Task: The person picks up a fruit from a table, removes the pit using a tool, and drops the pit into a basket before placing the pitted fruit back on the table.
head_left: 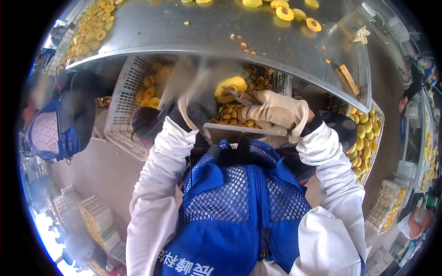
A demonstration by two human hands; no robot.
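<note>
A yellow peach half (231,86) is held above a crate of pits and scraps (258,80), its cut face turned toward me. My left hand (199,94) is at its left side, closed around it; a smear on the lens blurs the fingers. In a beige knit glove, my right hand (276,110) grips a metal pitting tool (241,98). The tool's tip touches the middle of the peach half. Below both hands, small yellow pieces (230,115) and brown pits fill the crate.
A steel table (184,30) runs across the front, with peach halves (285,13) and a wooden-handled tool (350,79) on it. Crates of yellow fruit stand left (131,87) and right (367,133) of my knees. Another person (60,119) is at the left.
</note>
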